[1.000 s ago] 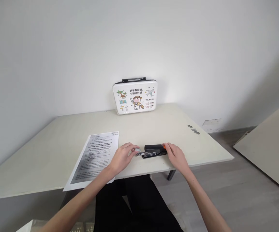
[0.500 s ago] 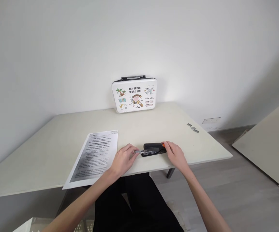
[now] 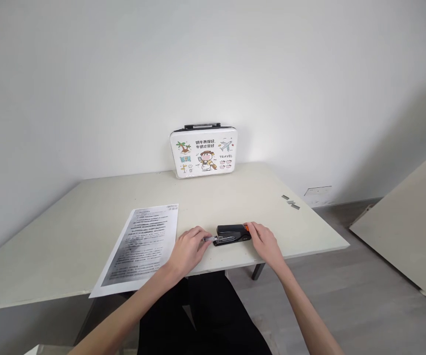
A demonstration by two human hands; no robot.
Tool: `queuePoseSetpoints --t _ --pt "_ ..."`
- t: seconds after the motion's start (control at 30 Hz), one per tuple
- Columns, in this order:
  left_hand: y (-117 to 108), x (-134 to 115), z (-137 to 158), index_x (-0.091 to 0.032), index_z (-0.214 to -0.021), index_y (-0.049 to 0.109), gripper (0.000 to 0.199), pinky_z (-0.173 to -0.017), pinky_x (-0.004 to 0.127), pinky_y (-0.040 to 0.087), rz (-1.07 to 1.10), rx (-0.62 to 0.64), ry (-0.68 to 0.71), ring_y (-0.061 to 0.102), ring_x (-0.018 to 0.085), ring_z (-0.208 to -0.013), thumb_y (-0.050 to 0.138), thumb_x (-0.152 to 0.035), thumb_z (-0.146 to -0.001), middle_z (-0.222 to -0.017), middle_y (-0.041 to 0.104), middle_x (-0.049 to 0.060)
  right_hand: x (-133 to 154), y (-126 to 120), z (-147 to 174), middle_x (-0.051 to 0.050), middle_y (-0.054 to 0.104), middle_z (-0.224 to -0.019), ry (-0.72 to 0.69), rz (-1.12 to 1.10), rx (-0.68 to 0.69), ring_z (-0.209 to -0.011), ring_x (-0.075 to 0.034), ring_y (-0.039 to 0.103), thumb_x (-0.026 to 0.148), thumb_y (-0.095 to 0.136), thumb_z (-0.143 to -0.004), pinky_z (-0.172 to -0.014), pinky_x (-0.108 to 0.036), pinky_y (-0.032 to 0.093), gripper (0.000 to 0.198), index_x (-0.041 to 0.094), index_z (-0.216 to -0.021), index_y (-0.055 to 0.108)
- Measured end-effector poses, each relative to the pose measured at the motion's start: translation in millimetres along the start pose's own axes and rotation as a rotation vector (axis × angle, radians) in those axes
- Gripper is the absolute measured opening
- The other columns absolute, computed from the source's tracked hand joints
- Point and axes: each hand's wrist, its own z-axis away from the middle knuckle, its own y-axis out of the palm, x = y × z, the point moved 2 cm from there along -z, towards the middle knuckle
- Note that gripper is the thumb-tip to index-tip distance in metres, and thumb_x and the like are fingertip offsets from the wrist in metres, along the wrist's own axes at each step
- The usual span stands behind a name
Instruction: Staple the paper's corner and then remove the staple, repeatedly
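Looks like stapler loading: left hand (image 3: 190, 247) pinching a small metal piece (image 3: 209, 239) at the front of the stapler (image 3: 232, 229), right hand (image 3: 266, 242) gripping its rear. Stapler's on the table (image 3: 264, 182), right of the paper (image 3: 139, 246). Next move probably needs straight alignment.

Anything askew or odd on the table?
The printed sheet does: its near edge pokes slightly past the front of the table, and much of its text sits on dark grey shading. No spills visible.

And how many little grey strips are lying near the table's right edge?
3: back strip, middle strip and front strip, in a slanting row. Another could hide underneath.
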Motion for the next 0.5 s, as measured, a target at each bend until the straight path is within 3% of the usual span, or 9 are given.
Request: queuePoseSetpoints --t 0.17,0.33,0.5 --pt "-8 11 6 -0.026 -0.104 0.075 0.033 -0.081 0.037 0.056 -0.042 0.021 -0.017 0.07 0.023 -0.089 0.052 -0.05 -0.103 -0.102 0.073 0.004 1 -2 3 -0.008 0.076 -0.11 -0.023 0.0 0.011 -0.105 -0.027 0.067 0.059 0.03 -0.106 -0.098 -0.042 0.049 0.052 0.027 -0.112 0.071" --pt "-18 22 6 -0.026 -0.111 0.074 0.034 -0.082 0.033 0.055 0.115 0.175 0.105 0.071 0.02 -0.089 0.054 -0.051 -0.103 -0.107 0.072 0.004 3 -5 5 -0.008 0.072 -0.124 -0.085 -0.012 0.104 -0.115 -0.029 0.065 0.065 0.055 -0.095 -0.1 -0.043 0.05 0.049 0.029 -0.126 0.067" --pt "-18 23 -9 -0.028 -0.105 0.078 0.037 -0.079 0.032 0.054 0.197 0.232 0.208 0.07 0.021 -0.085 0.059 -0.059 -0.098 -0.1 0.075 0.004 4 -8 6 -0.008 0.072 -0.122 -0.084 -0.077 0.202 -0.113 -0.03 0.063 0.065 0.062 -0.09 -0.103 -0.046 0.048 0.047 0.029 -0.12 0.068"
